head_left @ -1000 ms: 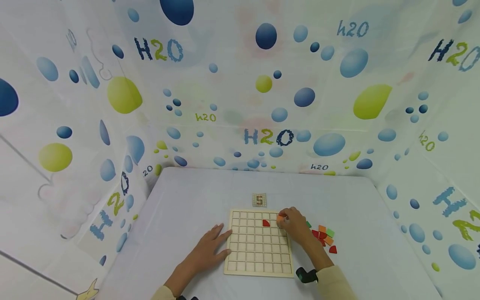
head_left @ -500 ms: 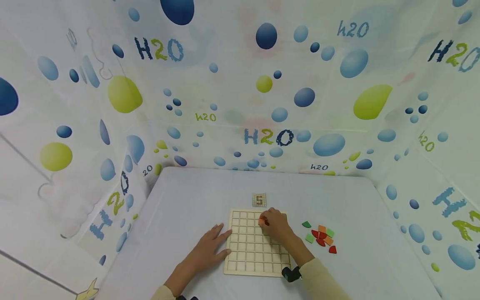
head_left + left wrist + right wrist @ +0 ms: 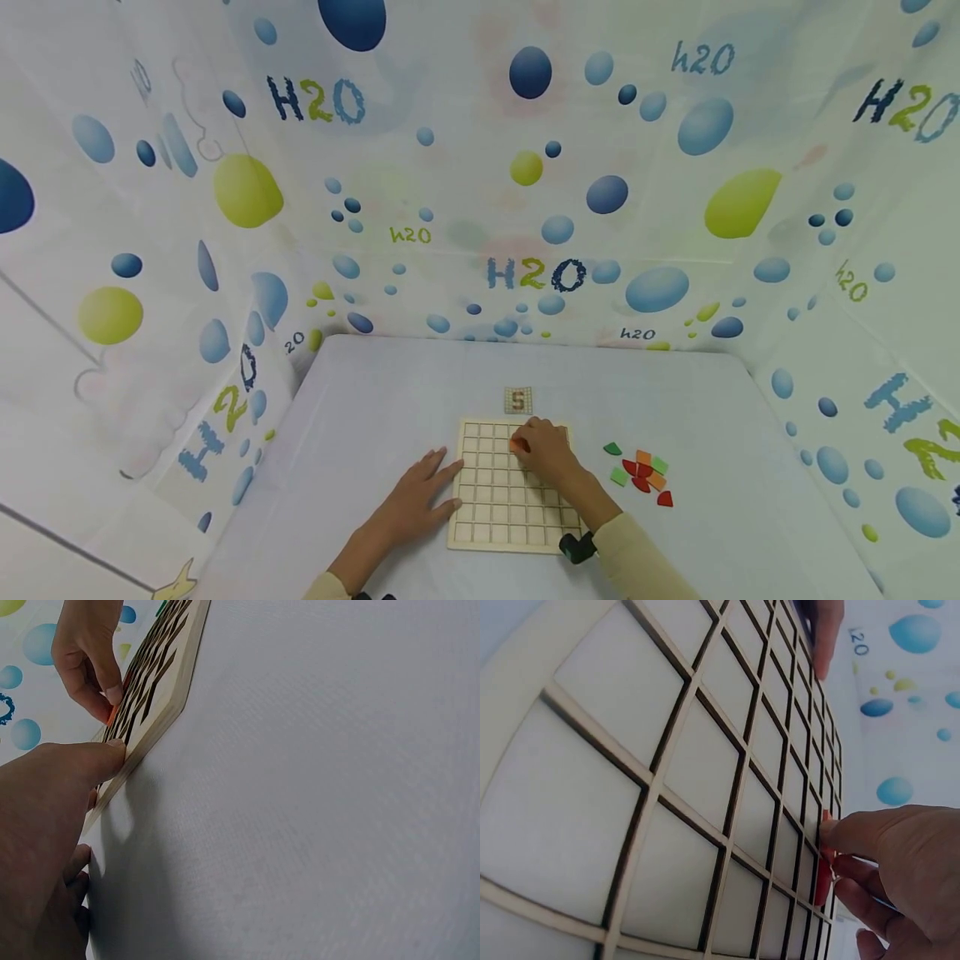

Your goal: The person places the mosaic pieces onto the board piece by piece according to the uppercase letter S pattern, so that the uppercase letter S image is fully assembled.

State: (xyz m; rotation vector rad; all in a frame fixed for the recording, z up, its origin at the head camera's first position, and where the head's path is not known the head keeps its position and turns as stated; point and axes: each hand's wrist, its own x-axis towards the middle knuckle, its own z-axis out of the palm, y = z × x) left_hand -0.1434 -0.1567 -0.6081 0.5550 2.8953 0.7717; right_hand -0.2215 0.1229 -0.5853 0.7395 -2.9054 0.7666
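A pale wooden grid board lies on the white table. My right hand is over the board's upper middle, pinching a small orange tile between thumb and fingers at the cells. Just beside those fingers, a red tile sits in the grid in the right wrist view; the hand covers it in the head view. My left hand rests at the board's left edge with fingers spread, its thumb and index fingertips touching the frame.
Several loose tiles lie right of the board: red quarter-rounds, orange squares, light green squares and a dark green quarter-round. Behind the board is a small card with an S-like or 5-like figure. A printed curtain surrounds the table.
My right hand has carried the orange tile leftward from the board's upper right to its upper middle, passing over the red tile. My left hand has stayed in place.
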